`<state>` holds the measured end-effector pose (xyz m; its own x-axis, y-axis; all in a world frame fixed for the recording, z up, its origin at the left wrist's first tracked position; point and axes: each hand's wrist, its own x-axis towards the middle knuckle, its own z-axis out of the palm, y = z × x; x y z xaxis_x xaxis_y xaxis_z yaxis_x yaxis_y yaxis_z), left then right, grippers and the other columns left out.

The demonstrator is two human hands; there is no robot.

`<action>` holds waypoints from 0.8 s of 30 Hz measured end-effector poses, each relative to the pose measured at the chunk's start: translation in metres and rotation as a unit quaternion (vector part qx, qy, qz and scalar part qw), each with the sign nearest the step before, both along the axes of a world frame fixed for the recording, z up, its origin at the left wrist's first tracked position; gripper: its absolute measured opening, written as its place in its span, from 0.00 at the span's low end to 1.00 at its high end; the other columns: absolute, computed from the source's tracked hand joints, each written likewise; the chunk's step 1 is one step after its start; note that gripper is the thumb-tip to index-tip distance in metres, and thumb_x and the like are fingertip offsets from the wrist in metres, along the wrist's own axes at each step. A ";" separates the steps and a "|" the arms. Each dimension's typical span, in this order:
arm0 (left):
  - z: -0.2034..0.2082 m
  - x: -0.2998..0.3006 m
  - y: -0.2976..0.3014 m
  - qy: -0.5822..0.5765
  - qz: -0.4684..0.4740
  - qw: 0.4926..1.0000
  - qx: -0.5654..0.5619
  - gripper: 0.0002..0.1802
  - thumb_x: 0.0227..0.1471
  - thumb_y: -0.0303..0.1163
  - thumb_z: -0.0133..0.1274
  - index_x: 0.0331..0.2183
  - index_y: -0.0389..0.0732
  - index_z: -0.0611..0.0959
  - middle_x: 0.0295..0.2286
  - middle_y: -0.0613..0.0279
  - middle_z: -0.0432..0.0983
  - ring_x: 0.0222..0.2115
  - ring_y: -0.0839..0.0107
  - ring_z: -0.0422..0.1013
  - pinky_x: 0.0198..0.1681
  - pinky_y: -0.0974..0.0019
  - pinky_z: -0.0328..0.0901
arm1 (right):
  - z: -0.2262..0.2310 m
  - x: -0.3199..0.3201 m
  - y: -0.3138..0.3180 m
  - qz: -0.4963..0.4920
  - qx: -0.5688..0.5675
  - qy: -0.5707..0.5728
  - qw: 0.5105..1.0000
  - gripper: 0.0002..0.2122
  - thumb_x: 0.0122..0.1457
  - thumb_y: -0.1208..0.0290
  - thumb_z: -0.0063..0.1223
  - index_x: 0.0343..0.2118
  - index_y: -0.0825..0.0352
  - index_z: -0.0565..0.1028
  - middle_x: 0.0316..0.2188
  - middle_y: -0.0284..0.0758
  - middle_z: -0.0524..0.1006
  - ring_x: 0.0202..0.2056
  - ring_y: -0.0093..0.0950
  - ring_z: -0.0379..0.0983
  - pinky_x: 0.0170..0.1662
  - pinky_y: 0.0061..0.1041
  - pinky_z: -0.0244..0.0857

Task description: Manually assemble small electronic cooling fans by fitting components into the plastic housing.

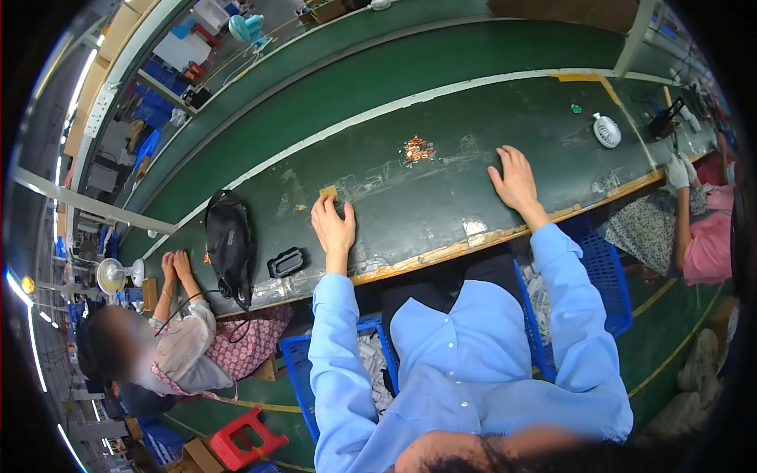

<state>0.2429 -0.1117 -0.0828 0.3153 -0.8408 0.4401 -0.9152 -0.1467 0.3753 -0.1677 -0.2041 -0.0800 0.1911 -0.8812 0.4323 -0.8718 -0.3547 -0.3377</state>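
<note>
While I am resting both hands on the green workbench, a heap of copper-coloured pieces is lying between them, slightly farther out and apart from each. My left hand is lying left of the heap and nearer my body, fingers extended, grip released. Its fingertips are sitting right at the near edge of a small tan piece, itself lying left of the heap; whether they are touching it, I cannot tell. My right hand is resting right of the heap, back upward, likewise released, thumb standing off from the fingers. Left of the heap, past my left hand, a black case is sitting near the bench edge, and a black bag is lying just beyond. Well to the right of the heap, a white oval object is lying near a small green item. Far left of the heap, a co-worker is resting both forearms on the bench.
</note>
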 end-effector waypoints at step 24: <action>-0.010 0.009 -0.002 -0.042 0.026 0.999 0.006 0.28 0.53 0.47 0.54 0.49 0.37 0.77 0.53 0.49 0.67 0.57 0.51 0.59 0.62 0.50 0.51 | -0.003 -0.002 -0.002 0.003 0.036 0.039 0.999 0.29 0.63 0.51 0.47 0.60 0.67 0.66 0.64 0.46 0.61 0.66 0.42 0.53 0.68 0.38 0.46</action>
